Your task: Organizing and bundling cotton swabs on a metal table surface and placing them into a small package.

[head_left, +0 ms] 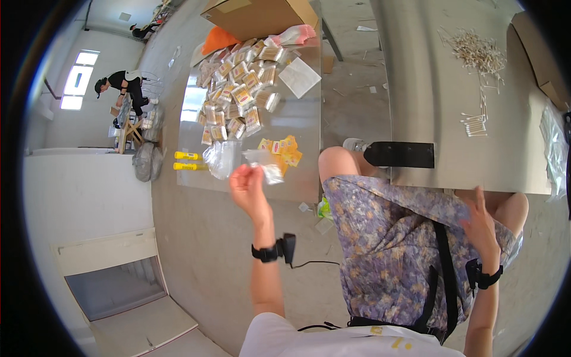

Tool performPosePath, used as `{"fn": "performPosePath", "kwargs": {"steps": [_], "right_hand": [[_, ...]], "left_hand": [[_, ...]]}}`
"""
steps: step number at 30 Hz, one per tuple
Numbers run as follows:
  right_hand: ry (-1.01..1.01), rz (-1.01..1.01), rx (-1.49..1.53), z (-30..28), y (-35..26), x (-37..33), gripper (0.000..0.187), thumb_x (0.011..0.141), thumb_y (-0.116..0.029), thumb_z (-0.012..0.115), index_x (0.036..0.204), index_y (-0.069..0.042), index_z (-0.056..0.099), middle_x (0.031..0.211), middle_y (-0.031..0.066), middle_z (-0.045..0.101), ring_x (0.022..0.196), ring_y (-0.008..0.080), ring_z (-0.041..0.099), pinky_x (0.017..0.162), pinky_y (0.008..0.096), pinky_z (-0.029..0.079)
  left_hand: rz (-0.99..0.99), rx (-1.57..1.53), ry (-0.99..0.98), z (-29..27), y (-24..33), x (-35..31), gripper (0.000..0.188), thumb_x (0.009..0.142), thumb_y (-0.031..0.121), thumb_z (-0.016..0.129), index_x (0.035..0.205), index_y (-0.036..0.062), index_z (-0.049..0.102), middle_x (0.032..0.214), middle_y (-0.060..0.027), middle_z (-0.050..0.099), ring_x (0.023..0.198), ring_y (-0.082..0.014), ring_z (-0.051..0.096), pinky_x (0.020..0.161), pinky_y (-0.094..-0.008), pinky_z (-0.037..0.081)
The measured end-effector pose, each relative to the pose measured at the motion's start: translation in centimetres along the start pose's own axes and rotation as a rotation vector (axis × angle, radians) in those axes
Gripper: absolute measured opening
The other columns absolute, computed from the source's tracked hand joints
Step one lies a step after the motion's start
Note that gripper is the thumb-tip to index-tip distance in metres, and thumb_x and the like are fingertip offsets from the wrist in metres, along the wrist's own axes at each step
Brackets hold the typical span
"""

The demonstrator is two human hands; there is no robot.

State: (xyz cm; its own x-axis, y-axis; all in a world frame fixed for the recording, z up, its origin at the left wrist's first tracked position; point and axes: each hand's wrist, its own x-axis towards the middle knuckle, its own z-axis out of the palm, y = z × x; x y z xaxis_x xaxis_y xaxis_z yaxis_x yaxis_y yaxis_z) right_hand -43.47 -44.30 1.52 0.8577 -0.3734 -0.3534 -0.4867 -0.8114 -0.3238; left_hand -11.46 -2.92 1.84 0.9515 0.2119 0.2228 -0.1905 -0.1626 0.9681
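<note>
Clock read from each grip, 12 pointing away from the wearer.

Left grip (247, 181): thumb and fingers pinched on a small clear bag (272, 172), at the near edge of the left desk (300, 124). Right grip (480, 223): loose, index finger extended, nothing seen in it; over the patterned skirt (392, 238), just short of the right desk (416, 89).

Risks, my judgement. Thin film, small pinch: bag could slip or crumple, and if let go here might drop past the edge to the floor. Yellow cards (282, 149), at 1–2 o'clock and partly behind the bag, could be dragged along by cling. Clear bag stack (223, 159), 10–11 o'clock, looks slippery; a sleeve of film could come away with the wrong piece. Cable (315, 262) from the wrist device (275, 248) could snag on a long reach.

Around: packet heap (241, 95) at 12, cardboard box (259, 18) beyond it; white sheet (300, 77) at 1; two yellow tubes (188, 156) at 10.

From right grip: small swab row (476, 126) at 12, loose swab heap (476, 53) farther out. Black strip (399, 154) at 10–11, lying over the desk edge: in the way of a low cross-reach. Open floor gap separates the desks; anything fumbled mid-crossing could fall there.
</note>
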Motion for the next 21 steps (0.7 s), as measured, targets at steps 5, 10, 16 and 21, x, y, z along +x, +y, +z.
{"fn": "performPosePath", "kwargs": {"steps": [5, 10, 16, 21], "right_hand": [[-0.336, -0.317, 0.820, -3.2, -8.5, -1.4, 0.058, 0.089, -0.009, 0.073, 0.141, -0.003, 0.048, 0.143, 0.0152, 0.054, 0.121, 0.0288, 0.061, 0.100, 0.0387, 0.050], [-0.339, -0.186, 1.310, -2.6, -9.5, -3.0, 0.042, 0.095, -0.009, 0.068, 0.134, -0.003, 0.053, 0.118, 0.0044, 0.062, 0.110, 0.0119, 0.059, 0.094, 0.0314, 0.051], [0.365, -0.120, 1.065, -2.7, -4.2, -4.4, 0.019, 0.102, -0.005, 0.055, 0.119, 0.000, 0.061, 0.101, 0.0012, 0.063, 0.089, 0.0088, 0.057, 0.081, 0.0237, 0.045], [0.386, -0.163, 0.838, -3.2, -3.3, -6.0, 0.018, 0.102, -0.001, 0.051, 0.118, 0.001, 0.057, 0.106, 0.0054, 0.062, 0.091, 0.0126, 0.057, 0.082, 0.0256, 0.046]], "left_hand": [[-0.459, -0.316, -0.634, 4.3, 8.9, -11.7, 0.028, 0.090, -0.005, 0.068, 0.117, 0.0005, 0.059, 0.103, -0.0042, 0.061, 0.096, -0.0165, 0.067, 0.091, -0.0316, 0.055], [-0.329, -0.424, -0.978, 9.3, 12.3, -19.5, 0.020, 0.087, -0.007, 0.067, 0.105, -0.0001, 0.061, 0.100, -0.0044, 0.060, 0.095, -0.0145, 0.065, 0.087, -0.0301, 0.054], [-0.211, -0.435, -1.081, 13.7, 14.2, -21.4, 0.019, 0.086, 0.001, 0.073, 0.101, 0.0003, 0.061, 0.101, -0.0050, 0.060, 0.093, -0.0114, 0.061, 0.080, -0.0269, 0.053], [-0.215, -0.326, -1.137, 15.4, 12.9, -21.1, 0.016, 0.087, 0.007, 0.074, 0.100, 0.0019, 0.066, 0.085, -0.0033, 0.063, 0.075, -0.0118, 0.061, 0.066, -0.0296, 0.050]]}}
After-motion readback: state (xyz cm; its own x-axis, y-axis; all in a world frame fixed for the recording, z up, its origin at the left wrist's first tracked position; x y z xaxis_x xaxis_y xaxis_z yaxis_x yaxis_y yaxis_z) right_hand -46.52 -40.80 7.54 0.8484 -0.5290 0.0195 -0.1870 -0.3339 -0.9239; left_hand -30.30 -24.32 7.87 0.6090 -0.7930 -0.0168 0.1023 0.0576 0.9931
